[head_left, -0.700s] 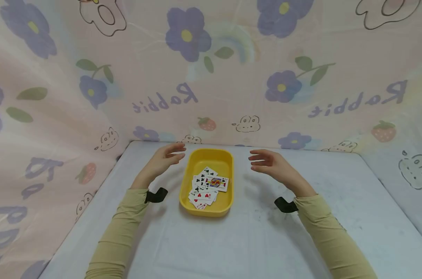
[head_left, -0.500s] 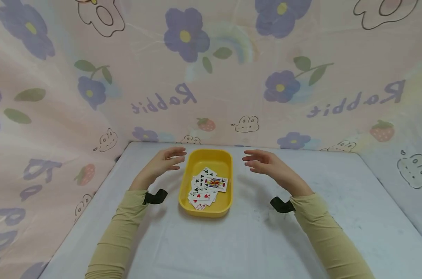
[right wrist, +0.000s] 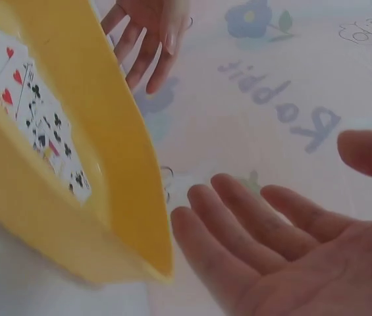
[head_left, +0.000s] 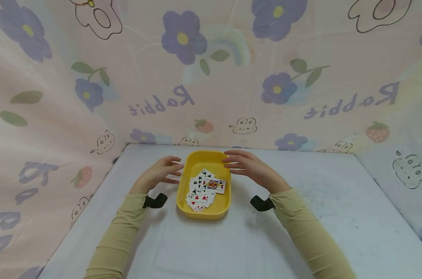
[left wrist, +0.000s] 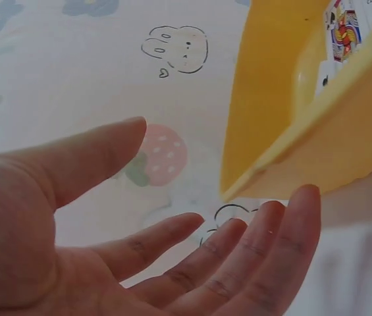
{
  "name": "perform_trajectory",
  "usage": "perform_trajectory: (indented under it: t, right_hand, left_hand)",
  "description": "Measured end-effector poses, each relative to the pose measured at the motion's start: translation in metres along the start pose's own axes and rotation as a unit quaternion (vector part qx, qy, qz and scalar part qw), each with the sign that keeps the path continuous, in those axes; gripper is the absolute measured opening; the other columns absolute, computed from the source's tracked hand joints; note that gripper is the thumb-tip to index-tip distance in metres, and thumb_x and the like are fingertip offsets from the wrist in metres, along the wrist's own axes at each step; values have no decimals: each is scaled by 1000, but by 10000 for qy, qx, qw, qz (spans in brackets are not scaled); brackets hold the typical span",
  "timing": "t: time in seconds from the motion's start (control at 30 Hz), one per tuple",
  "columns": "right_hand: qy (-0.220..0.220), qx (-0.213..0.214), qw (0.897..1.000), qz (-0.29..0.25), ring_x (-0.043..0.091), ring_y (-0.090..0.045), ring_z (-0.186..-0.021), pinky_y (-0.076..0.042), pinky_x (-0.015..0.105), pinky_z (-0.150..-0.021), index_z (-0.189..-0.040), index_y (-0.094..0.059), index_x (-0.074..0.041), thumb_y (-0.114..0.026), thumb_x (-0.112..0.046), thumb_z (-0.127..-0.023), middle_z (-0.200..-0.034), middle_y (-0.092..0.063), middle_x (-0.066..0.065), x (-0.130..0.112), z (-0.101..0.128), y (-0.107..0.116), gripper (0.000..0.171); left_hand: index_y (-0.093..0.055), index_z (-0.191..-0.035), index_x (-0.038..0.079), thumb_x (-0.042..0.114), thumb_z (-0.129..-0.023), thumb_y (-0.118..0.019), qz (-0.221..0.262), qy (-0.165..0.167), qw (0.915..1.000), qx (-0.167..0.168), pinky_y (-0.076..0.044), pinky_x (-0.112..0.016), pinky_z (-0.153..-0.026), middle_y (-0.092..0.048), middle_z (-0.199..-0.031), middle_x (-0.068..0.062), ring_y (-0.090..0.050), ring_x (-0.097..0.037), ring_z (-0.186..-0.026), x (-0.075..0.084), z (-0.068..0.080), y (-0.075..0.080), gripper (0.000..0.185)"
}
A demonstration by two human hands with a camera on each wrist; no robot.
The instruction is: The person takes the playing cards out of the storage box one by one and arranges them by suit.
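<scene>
A yellow tray point(head_left: 204, 211) sits on the white table point(head_left: 231, 244) and holds several playing cards point(head_left: 204, 190) lying face up. My left hand point(head_left: 160, 175) hovers just left of the tray's far half, its fingers point(left wrist: 265, 257) straight and spread, holding nothing. On the other side my right hand point(head_left: 247, 166) reaches over the tray's far right corner with relaxed fingers point(right wrist: 238, 224), palm empty. The tray's rim point(left wrist: 304, 141) and cards point(right wrist: 34, 118) show in both wrist views.
Pink cloth walls point(head_left: 211, 77) printed with flowers and rabbits close in the table on the left, back and right. Bare table surface stretches in front of the tray. Black wrist straps point(head_left: 155, 201) sit at both cuffs.
Both hands have moved inward toward the tray. The right hand travelled furthest, from well right of the tray to over its far right corner. The tray and cards stayed put.
</scene>
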State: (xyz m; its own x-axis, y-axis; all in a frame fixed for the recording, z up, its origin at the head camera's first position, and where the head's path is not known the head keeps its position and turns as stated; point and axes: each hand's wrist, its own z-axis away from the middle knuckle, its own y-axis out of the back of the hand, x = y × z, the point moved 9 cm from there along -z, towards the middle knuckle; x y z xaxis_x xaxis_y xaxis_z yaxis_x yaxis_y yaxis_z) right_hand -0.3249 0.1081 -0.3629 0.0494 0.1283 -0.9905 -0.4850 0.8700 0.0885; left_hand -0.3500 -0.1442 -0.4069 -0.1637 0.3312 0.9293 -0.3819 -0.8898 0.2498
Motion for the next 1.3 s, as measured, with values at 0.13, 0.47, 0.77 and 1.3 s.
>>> perform_trajectory:
  t: [0.13, 0.47, 0.77, 1.3]
  right_hand:
    - [-189, 0, 9997, -179, 36, -47, -125, -39, 46, -103, -141, -40, -4, -41, -31, -104, -136, -48, 22, 4, -12, -11, 46]
    - [-831, -8, 9948, -592, 41, -38, -130, -30, 50, -108, -142, -34, 3, -34, -34, -104, -139, -43, 25, 29, -37, -34, 53]
    - [-1228, 101, 9875, -987, 38, -33, -134, -27, 47, -110, -146, -30, 2, -36, -43, -103, -145, -36, 24, 51, -52, -46, 62]
    - [-1954, 606, 9738, -998, 37, -22, -137, -13, 51, -114, -145, -29, -1, -50, -50, -95, -150, -23, 22, 70, -63, -44, 73]
  left_hand:
    - [-35, -140, 2, 26, -97, -59, 2, 82, 10000, -43, -55, -44, -80, -47, -132, -23, -54, -37, -111, -6, -3, -3, 55]
    - [-42, -136, 3, 20, -95, -62, -203, 170, 9996, -39, -56, -41, -77, -53, -122, -22, -60, -32, -98, -12, -7, -6, 49]
    - [-43, -135, 1, 1, -88, -67, -342, 39, 9994, 9, -57, -38, -72, -54, -108, -19, -62, -23, -83, -16, -11, -6, 53]
    - [-44, -136, 3, -1, -87, -67, -415, 60, 9991, 64, -58, -37, -70, -53, -106, -18, -62, -23, -78, -18, -13, -5, 54]
